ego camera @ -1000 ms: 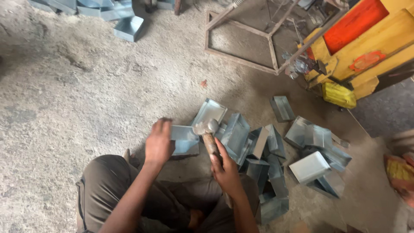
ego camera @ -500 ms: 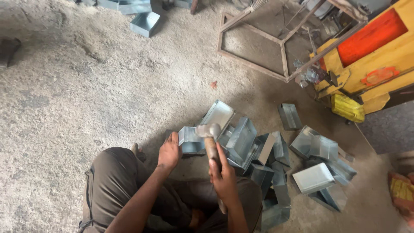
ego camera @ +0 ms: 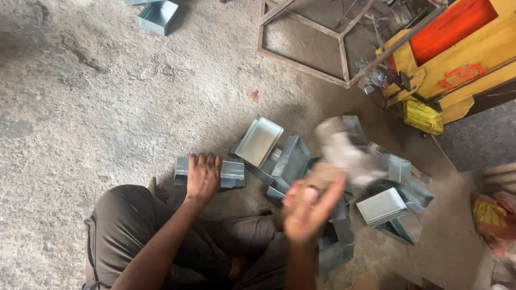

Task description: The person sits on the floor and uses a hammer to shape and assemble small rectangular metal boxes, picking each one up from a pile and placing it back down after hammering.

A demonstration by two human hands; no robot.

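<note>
My left hand (ego camera: 203,176) presses flat on a small grey sheet-metal box (ego camera: 232,172) lying on the concrete floor in front of my knee. My right hand (ego camera: 309,207) grips the wooden handle of a mallet (ego camera: 338,147), which is raised and blurred by motion, its pale head up to the right over the pile. A heap of similar galvanised metal boxes (ego camera: 290,161) lies just beyond both hands, one open tray (ego camera: 259,140) tilted at its far left.
More metal boxes (ego camera: 382,205) lie to the right of my legs. A single box (ego camera: 157,16) sits far off at the top left. A metal frame (ego camera: 322,48) lies on the floor ahead, and a yellow and orange machine (ego camera: 457,59) stands at the top right.
The mallet has swung up and to the right from over the box. My left hand has settled flat on the small box. The camera has tilted slightly.
</note>
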